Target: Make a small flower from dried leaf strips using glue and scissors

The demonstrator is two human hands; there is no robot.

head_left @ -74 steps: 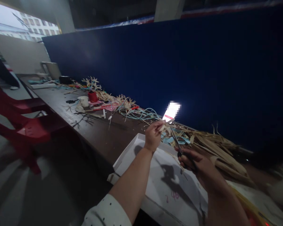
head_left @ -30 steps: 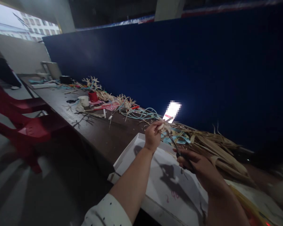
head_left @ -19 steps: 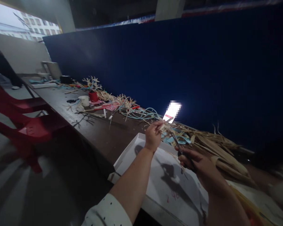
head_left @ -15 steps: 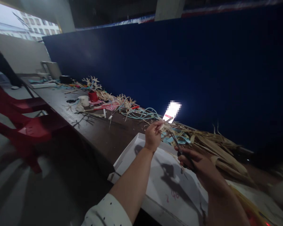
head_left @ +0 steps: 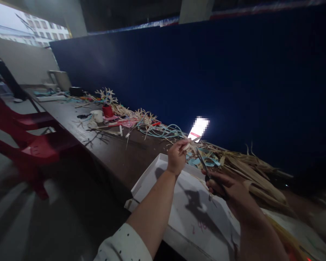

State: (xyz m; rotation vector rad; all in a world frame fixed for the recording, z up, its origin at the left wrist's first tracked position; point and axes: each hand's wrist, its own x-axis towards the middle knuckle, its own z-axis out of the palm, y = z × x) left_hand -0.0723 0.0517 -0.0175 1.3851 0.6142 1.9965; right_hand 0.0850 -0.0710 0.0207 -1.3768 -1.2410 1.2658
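Pinching pale strip (head_left: 189, 145) at fingertips of L hand (head_left: 176, 157), thumb & fingers almost closed. Gripping scissors (head_left: 202, 160) by handles in R hand (head_left: 224, 185), w/ fingers curled round. Pointing blades up twd strip, just below & R of L fingertips; can't tell exact blade gap or if touching strip.

Lying right behind strip: lit phone (head_left: 197, 130), partly blocked by it. Below both hands: white box (head_left: 183, 217) w/ pink marks, partly hidden by L forearm. Crowding table (head_left: 119, 156) just past box: blue scraps (head_left: 213, 160), then dry husks (head_left: 256, 174) to R, nr R hand. Running L from phone along blue panel (head_left: 152, 79): blue cords (head_left: 168, 131), husk flowers (head_left: 145, 117). Farther L: red spool (head_left: 107, 111), white cup (head_left: 97, 116), spare black pair (head_left: 83, 116). Off table, L side: red chair (head_left: 36, 148); beyond, person (head_left: 9, 79), partly in view.
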